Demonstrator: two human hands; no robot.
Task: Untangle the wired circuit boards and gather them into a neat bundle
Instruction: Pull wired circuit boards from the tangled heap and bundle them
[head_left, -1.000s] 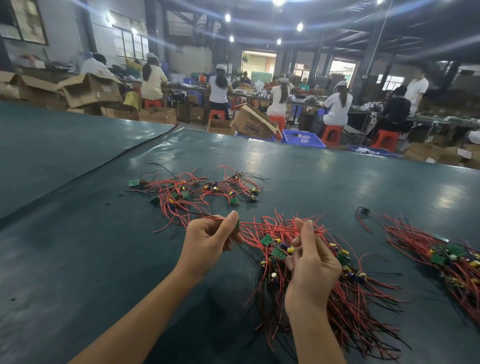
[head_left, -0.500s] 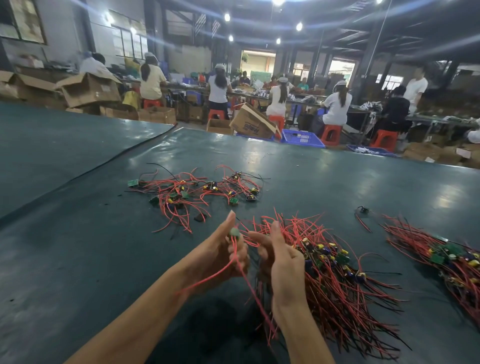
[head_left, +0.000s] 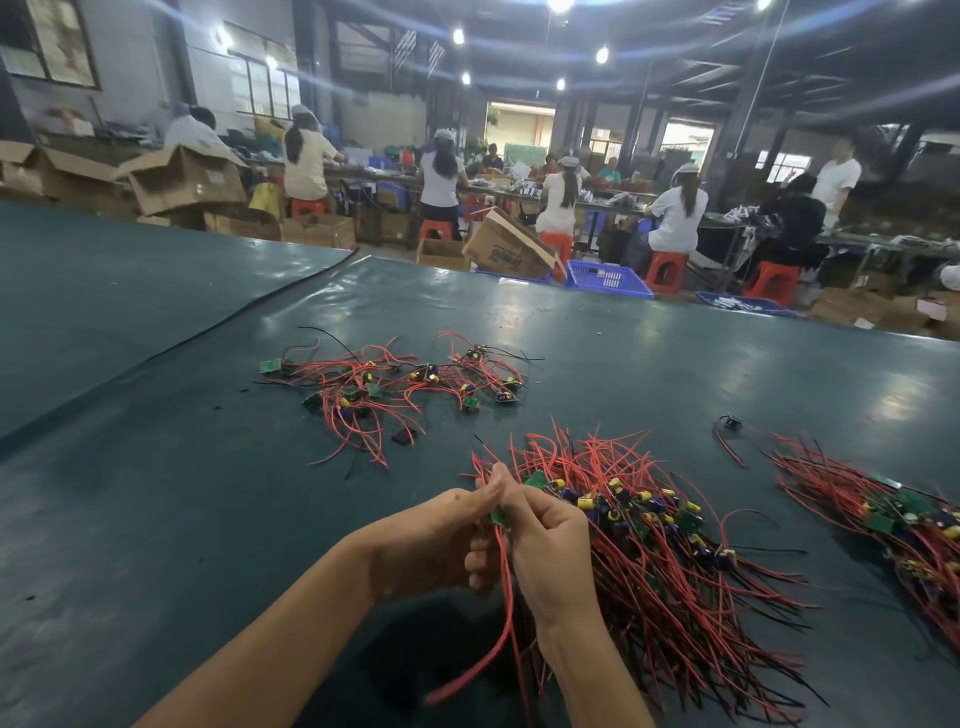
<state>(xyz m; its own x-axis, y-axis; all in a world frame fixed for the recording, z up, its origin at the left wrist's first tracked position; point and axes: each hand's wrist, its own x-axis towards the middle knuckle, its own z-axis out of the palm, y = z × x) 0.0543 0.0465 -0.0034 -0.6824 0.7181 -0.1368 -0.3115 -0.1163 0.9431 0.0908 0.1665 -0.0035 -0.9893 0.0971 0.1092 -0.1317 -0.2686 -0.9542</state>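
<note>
Left hand (head_left: 431, 540), right hand (head_left: 550, 551) pinch green board (head_left: 498, 516); carton (head_left: 506, 249) reads "Tempo".

One head-worn wide-angle view, facing forward and down across the table (head_left: 156, 519), left hand (head_left: 431, 540) and right hand (head_left: 550, 551) nearest the lens at lower centre, pinching a board (head_left: 498, 515), workers (head_left: 439, 176) far along the top, lines bowed at edges.

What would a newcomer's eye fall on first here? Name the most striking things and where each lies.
The left hand and right hand meet at the near middle, pinching a small green board with red wires hanging down. A thick bundle of red-wired boards lies just right of them, a looser tangle farther back on the dark table, another pile at the right edge.
</note>
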